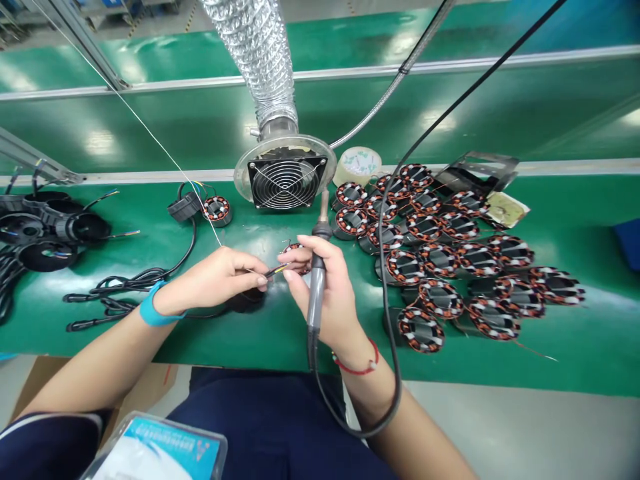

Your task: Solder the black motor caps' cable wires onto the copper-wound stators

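My left hand [230,275] is closed at the fingertips around a black cable end, whose thin coloured leads [277,270] point toward my right hand. A thin pale wire [165,148], which looks like solder, runs from the upper left down into the same hand. In my right hand [330,290] is a soldering iron [316,293], its tip pointing up and away from me. The thumb and fingertips of that hand are near the coloured leads; whether they touch is unclear. Behind the fingers, a wound stator [294,249] is partly hidden. A dark round housing [246,300] sits below my left fingers.
Several copper-wound stators [435,261] crowd the right side of the green bench [575,353]. A fume extractor fan [286,182] stands at the back. Black housings [47,227] and coiled cables [127,283] lie left. The iron's black cord [381,240] loops across the right.
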`<state>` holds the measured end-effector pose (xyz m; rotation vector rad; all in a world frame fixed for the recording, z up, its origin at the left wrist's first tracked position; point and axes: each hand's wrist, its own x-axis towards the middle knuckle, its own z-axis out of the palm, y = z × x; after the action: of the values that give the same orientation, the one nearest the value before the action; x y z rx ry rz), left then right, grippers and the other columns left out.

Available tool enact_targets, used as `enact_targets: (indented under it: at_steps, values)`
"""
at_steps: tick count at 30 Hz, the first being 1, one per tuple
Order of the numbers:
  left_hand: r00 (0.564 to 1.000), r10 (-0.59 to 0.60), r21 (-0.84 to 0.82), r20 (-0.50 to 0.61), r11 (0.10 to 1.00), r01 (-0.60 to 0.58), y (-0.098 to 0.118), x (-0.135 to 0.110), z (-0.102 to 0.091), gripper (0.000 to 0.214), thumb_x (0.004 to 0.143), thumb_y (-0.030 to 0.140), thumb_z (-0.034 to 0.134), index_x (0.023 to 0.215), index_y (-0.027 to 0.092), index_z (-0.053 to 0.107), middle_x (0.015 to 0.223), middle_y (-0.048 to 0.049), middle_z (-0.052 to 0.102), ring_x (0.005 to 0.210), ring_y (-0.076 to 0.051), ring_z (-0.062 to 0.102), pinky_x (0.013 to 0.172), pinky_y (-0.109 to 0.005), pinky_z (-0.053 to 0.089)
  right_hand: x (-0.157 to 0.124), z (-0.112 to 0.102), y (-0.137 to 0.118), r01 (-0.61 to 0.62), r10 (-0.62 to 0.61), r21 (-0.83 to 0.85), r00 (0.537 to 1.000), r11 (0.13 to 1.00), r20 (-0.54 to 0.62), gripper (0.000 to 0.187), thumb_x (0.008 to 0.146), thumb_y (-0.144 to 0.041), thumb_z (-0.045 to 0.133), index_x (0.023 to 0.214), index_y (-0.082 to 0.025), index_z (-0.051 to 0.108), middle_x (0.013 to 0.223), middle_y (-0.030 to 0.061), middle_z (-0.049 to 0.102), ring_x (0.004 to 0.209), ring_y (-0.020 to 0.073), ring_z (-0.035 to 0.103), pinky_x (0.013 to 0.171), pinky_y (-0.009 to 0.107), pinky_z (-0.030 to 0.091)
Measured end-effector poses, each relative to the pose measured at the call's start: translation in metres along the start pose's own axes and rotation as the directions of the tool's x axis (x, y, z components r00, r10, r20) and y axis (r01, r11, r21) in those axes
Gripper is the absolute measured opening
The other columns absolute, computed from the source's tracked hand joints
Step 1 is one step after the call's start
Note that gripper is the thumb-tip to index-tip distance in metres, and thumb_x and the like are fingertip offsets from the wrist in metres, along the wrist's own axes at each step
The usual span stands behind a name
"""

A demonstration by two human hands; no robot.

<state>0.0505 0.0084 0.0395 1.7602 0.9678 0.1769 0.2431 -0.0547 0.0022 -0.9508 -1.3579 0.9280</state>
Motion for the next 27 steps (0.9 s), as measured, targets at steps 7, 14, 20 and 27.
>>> enact_targets:
  at_steps: [7, 14, 20, 27]
  values:
    - [0.993, 0.083, -0.055, -0.086, 0.995, -0.088, 0.005, -0.001, 0.004, 0.024, 0.091, 0.035, 0.059, 0.097, 0.016, 0.073, 0.088, -0.0021, 0.074, 0.078, -0.013, 0.065, 0.072, -0.021, 0.049, 0.005, 0.002, 0.0, 0.042, -0.044, -0.036, 0.998, 0.998, -0.05, 0.048, 0.086, -0.008, 0.062, 0.127, -0.03, 0.048, 0.089, -0.0024, 0.063, 0.082, 0.0125, 0.065, 0.078, 0.03, 0.058]
    - [0.943, 0.113, -0.049, -0.312, 0.99, -0.134, 0.012, 0.008, 0.02, 0.036, 0.095, 0.038, 0.05, 0.079, 0.013, 0.071, 0.076, -0.0027, 0.07, 0.07, -0.012, 0.06, 0.068, -0.021, 0.045, 0.003, 0.002, 0.007, 0.104, -0.12, -0.16, 0.988, 0.982, -0.094, 0.047, 0.087, -0.01, 0.06, 0.128, -0.028, 0.045, 0.091, -0.0015, 0.063, 0.082, 0.0139, 0.066, 0.075, 0.032, 0.059]
    - [0.933, 0.096, 0.065, -0.348, 0.995, -0.078, 0.014, 0.014, 0.029, 0.033, 0.095, 0.032, 0.049, 0.072, 0.015, 0.066, 0.073, -0.0006, 0.067, 0.068, -0.012, 0.057, 0.066, -0.022, 0.043, 0.002, 0.002, 0.01, 0.15, -0.178, -0.223, 0.978, 0.963, -0.111, 0.049, 0.087, -0.01, 0.06, 0.129, -0.029, 0.045, 0.092, -0.0014, 0.063, 0.084, 0.0142, 0.066, 0.081, 0.034, 0.058]
    - [0.895, 0.154, 0.131, -0.418, 0.986, -0.108, 0.023, 0.006, 0.039, 0.016, 0.093, 0.025, 0.054, 0.101, 0.018, 0.067, 0.096, -0.0037, 0.072, 0.085, -0.015, 0.063, 0.078, -0.025, 0.048, 0.004, 0.005, 0.009, 0.14, -0.174, -0.21, 0.973, 0.968, -0.151, 0.038, 0.089, -0.013, 0.056, 0.122, -0.028, 0.046, 0.083, -0.0036, 0.058, 0.076, 0.0142, 0.062, 0.076, 0.034, 0.056]
